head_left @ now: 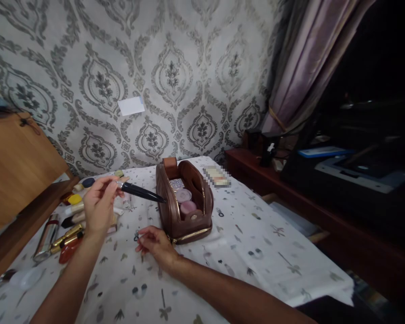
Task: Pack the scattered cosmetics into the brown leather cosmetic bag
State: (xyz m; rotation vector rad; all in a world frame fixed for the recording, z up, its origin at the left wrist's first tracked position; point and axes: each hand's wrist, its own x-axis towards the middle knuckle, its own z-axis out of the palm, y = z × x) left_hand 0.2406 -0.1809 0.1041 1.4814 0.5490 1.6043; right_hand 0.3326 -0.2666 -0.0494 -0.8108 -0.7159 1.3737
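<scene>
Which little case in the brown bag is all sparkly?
The silver, glittery, squarish case, farthest back in the open, brown, leather-look bag. The pale round case and the pink round case, nearer the front, show no glitter.

A home, this, and a lived-in room of it! Look at the far wall: ornate grey wallpaper (172,76) from side to side. Far right, a mauve curtain (303,67) hangs gathered in a tie. Wooden furniture (20,166) stands left, and here, across the middle, a printed cloth (273,265) carries personal cosmetics (76,208) at left. Bedroom or sitting room? Hard to call.
</scene>
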